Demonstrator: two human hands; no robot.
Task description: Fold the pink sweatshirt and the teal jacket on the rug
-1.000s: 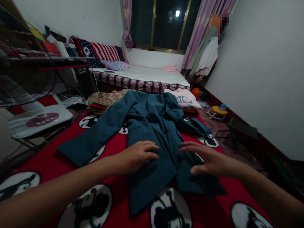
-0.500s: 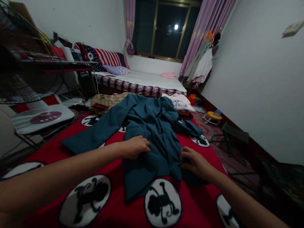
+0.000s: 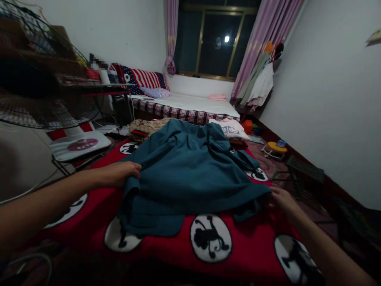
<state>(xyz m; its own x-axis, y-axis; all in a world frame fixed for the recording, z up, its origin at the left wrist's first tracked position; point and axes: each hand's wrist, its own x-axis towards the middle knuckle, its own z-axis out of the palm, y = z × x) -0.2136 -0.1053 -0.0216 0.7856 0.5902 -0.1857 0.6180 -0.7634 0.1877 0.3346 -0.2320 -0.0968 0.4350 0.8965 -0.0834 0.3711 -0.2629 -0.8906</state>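
Note:
A teal jacket [image 3: 190, 174] lies spread over a red blanket [image 3: 166, 254] patterned with black monkey figures in white ovals. My left hand [image 3: 126, 174] is closed on the jacket's left side, which folds and hangs below the fist. At the other side, my right hand [image 3: 282, 198] pinches the jacket's right edge and pulls it out to a point. The cloth between my hands is stretched fairly flat, while folds gather toward the far end. One sleeve reaches out at the far right.
A pale pink printed garment [image 3: 230, 130] and a tan patterned cloth [image 3: 145, 129] lie beyond the jacket. At left stand a fan [image 3: 44, 91] and a white-topped folding chair [image 3: 80, 145]. A dark folding stool [image 3: 303, 171] and a yellow stool [image 3: 275, 147] are on the floor at right.
My hands have moved apart, the left one leftward and the right one rightward. Between them the jacket has opened out wide, and its bunched middle is now stretched.

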